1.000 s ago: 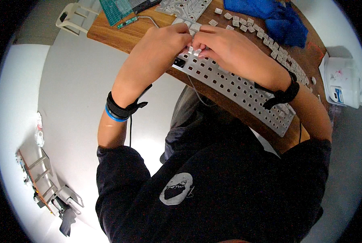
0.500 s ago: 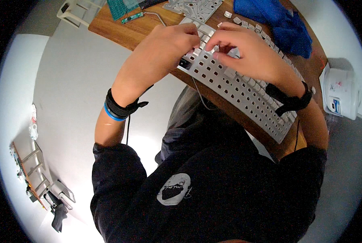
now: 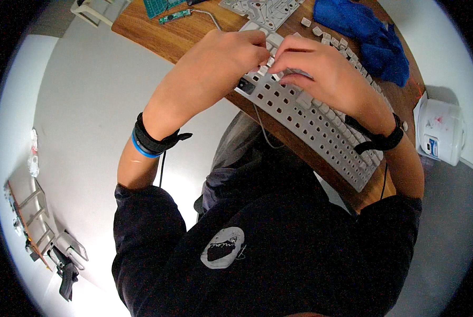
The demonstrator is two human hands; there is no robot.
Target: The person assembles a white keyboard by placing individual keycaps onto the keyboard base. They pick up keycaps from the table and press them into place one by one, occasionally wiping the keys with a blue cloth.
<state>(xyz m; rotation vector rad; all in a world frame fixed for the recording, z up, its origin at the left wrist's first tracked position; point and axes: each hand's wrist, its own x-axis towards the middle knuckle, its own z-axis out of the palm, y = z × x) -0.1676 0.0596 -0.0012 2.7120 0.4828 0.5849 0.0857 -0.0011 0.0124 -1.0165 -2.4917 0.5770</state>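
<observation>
Desk (image 3: 183, 37): wooden; keyboard frame (image 3: 321, 124) on it, blue cloth (image 3: 368, 31) beyond.
Hands: our left hand (image 3: 231, 53) and right hand (image 3: 321, 71) both pinch keycaps (image 3: 271, 61).
Tip: we should seat each cap squarely.

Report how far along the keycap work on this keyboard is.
Done: a few grey keycaps sit on the white perforated keyboard frame, mostly along its far edge. In hand: the left hand and right hand pinch together over the frame's far-left end. Left: most sockets are bare, and loose grey keycaps lie on the wooden desk beside the blue cloth.
</observation>
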